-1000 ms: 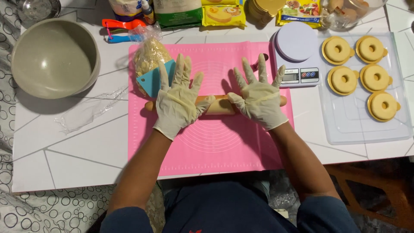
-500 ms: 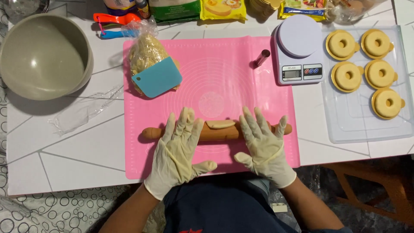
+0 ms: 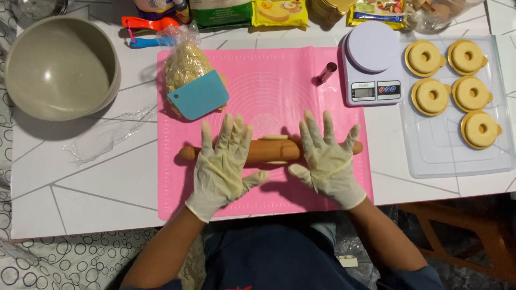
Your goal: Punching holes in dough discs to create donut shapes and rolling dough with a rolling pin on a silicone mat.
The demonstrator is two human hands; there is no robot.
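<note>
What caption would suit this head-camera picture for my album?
Two gloved hands, left hand and right hand, press flat on a wooden rolling pin over dough on a pink mat.

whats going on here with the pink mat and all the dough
A person in pale gloves has the left hand and right hand laid flat, fingers spread, on a wooden rolling pin over a small piece of dough on the pink mat. A bag of dough under a blue scraper lies at the mat's far left corner. Five ring-shaped pieces sit on a clear tray beside a kitchen scale.
</note>
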